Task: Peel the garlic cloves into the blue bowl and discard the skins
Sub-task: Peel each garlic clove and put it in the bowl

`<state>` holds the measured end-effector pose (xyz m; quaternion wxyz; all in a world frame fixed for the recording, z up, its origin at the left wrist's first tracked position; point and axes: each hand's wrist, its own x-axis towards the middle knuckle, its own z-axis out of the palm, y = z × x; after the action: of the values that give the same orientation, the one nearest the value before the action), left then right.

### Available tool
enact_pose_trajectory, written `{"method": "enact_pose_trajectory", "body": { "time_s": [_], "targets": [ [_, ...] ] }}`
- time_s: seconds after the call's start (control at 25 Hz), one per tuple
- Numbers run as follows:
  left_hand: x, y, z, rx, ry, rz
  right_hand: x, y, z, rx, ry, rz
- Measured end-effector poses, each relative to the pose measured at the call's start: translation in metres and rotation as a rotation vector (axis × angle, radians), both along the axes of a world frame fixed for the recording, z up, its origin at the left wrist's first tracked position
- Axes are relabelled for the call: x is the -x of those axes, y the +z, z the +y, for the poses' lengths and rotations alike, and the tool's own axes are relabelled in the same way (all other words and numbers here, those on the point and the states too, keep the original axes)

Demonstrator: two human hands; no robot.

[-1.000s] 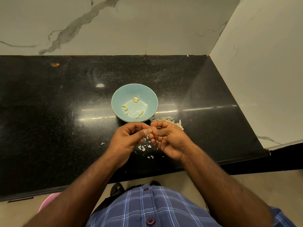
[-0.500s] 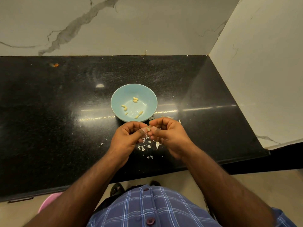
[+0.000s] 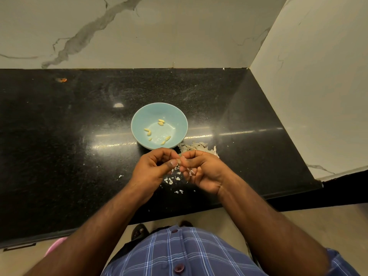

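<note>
**Inspector A:** Taken from the left, what is recorded?

**Inspector B:** An orange speck [image 3: 62, 79] is noted far left on the black surface [image 3: 59, 156], well apart from the work. The blue bowl [image 3: 137, 118] is set near the middle of the surface, and several peeled cloves [image 3: 161, 122] are counted inside it.

**Inspector A:** And the hands?

**Inspector B:** The left hand [image 3: 153, 170] is held just on the near side of the bowl, its fingers curled and its thumb pressed against a garlic clove [image 3: 179, 160]. The right hand [image 3: 205, 172] is met tip to tip with it, fingers likewise curled, pinching the same clove from the other side. The clove is mostly hidden; its long axis cannot be told.

**Inspector A:** Which relation governs the drop?

**Inspector B:** The bowl is found directly beyond the pinch point and slightly to its left. The left hand is judged marginally nearer; a short forward carry is expected.

**Inspector A:** Skins?

**Inspector B:** Small flakes [image 3: 171, 180] are scattered on the surface beneath the hands. A larger skin pile [image 3: 201, 146] is lodged to the right of the bowl, just beyond the right hand. Discarding is judged not yet done.
</note>
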<state>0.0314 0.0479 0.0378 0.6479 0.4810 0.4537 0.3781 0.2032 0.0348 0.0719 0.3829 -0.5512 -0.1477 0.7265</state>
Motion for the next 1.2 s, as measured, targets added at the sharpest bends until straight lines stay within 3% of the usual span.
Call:
{"method": "enact_pose_trajectory", "body": {
  "time_s": [0.16, 0.36, 0.56, 0.84, 1.04, 1.2],
  "targets": [
    [-0.002, 0.000, -0.001, -0.015, -0.003, 0.003, 0.003, 0.001, 0.000, -0.042, -0.041, 0.016],
    [-0.001, -0.004, 0.002, 0.061, 0.092, -0.024, 0.005, -0.003, 0.000, -0.267, -0.003, -0.205],
    [0.001, -0.003, 0.000, 0.070, 0.129, -0.022, 0.006, -0.004, -0.001, -0.361, 0.048, -0.345],
    [0.001, 0.001, -0.002, 0.035, 0.106, 0.064, 0.004, -0.004, 0.000, -0.380, 0.062, -0.361],
    [0.000, 0.006, -0.005, 0.075, 0.068, -0.019, 0.001, -0.006, 0.000, -0.382, 0.085, -0.377],
    [-0.001, 0.006, -0.003, 0.217, 0.112, -0.145, 0.002, -0.011, -0.001, -0.389, 0.073, -0.367]
  ]
}}
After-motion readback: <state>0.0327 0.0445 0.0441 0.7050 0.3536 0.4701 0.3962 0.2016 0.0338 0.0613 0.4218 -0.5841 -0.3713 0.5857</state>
